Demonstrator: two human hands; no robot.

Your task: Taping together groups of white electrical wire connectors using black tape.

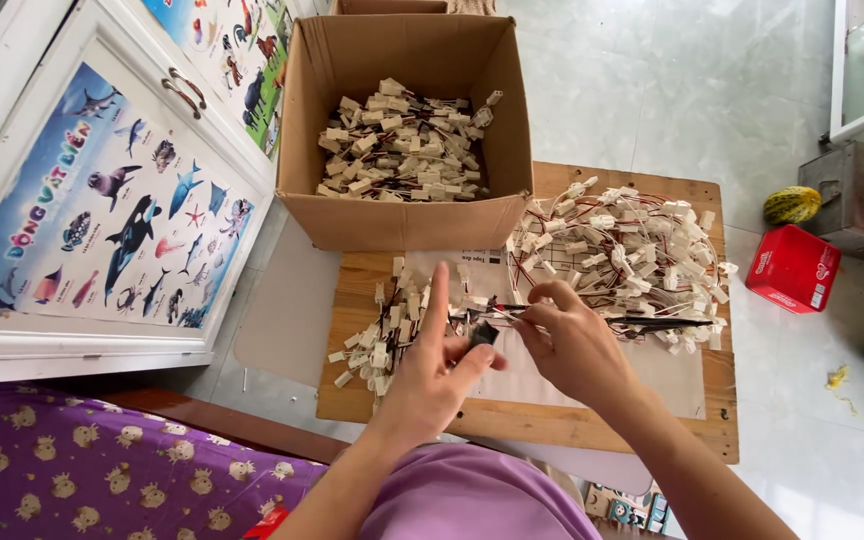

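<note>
Low wooden bench (552, 420) on a pale tiled floor (712, 90), loaded with wired connectors.

On the bench lies a sheet of white paper (672, 385); a big loose heap of white plug connectors with red and black wires (622, 250) sits on its right part, and a smaller pile of connectors (387, 330) lies on the left, spilling toward the front-left edge. An open cardboard box (407, 215) half full of the same connectors stands at the bench's far-left corner, its front wall at the bench's back edge. On the floor to the right sit a red box (794, 268) and a yellow-green fruit (792, 204).
</note>
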